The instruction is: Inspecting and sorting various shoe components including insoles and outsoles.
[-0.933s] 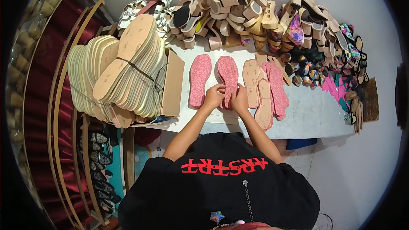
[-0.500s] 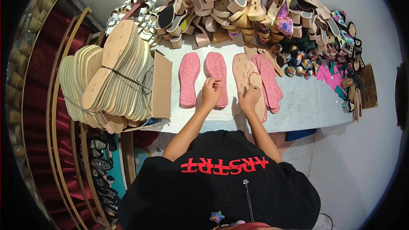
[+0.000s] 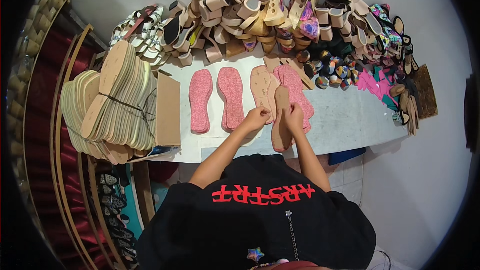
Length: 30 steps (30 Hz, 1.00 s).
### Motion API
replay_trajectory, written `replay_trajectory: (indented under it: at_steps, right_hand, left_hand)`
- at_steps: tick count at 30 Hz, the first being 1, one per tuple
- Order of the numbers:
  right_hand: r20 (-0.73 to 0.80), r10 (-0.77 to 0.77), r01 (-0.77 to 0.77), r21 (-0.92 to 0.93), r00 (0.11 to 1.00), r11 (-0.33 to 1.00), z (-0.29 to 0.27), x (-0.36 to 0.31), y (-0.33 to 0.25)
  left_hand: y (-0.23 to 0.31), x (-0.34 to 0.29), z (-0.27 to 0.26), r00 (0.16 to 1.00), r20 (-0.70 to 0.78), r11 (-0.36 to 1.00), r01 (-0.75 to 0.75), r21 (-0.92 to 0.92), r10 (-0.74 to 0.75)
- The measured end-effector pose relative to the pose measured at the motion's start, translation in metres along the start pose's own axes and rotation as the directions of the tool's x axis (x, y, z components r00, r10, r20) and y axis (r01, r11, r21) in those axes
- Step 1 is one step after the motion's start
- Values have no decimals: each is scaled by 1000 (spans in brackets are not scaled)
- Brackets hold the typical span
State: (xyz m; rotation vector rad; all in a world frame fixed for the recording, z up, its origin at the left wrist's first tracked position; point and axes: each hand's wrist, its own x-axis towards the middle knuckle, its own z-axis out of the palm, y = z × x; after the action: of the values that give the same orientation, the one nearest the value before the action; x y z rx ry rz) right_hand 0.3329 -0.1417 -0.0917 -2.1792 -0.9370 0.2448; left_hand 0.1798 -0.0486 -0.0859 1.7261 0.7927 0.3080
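Note:
My right hand (image 3: 294,118) grips a brown insole (image 3: 281,132) by its right edge, tilted above the table. My left hand (image 3: 256,119) is closed in a pinch beside the lower part of a beige insole (image 3: 261,82) with faint pen marks; whatever is between those fingertips is too small to make out. To the left, a single pink speckled insole (image 3: 200,100) lies flat, and next to it a small stack of pink insoles (image 3: 231,97). More pink insoles (image 3: 296,82) lie overlapped behind the brown one, partly hidden by it and my right hand.
A carton (image 3: 168,110) at the left holds tied bundles of insoles (image 3: 125,100). Heeled sandals (image 3: 250,10) are piled along the back wall. Patterned heels (image 3: 337,70), pink fabric scraps (image 3: 370,82) and a brown board (image 3: 428,92) occupy the table's right end.
My right hand has picked up the brown insole and tilted it. My left hand has moved off the pink stack toward the beige insole. The whole view has shifted slightly.

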Motion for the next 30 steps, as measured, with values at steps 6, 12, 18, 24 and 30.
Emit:
replay_trajectory:
  at_steps: [6, 12, 18, 24, 30]
  right_hand:
    - [-8, -8, 11, 530, 1000, 848, -34, 20, -41]
    - [-51, -446, 363, 667, 894, 650, -48, 20, -89]
    - [51, -681, 641, 293, 730, 710, -31, 0, -104]
    - [22, -415, 396, 258, 909, 881, -6, 1, -69]
    - [1, -274, 268, 197, 962, 943, 1, 4, -31]
  left_hand:
    - [33, -2, -16, 948, 244, 914, 273, -299, -203]
    - [74, -14, -43, 985, 110, 640, 168, -749, -130]
    - [33, -2, -77, 991, -117, 615, -54, -787, -63]
    - [-21, -2, -95, 864, -458, 943, 52, -329, -207]
    - [-39, 7, -94, 757, -618, 974, 114, -196, -212]
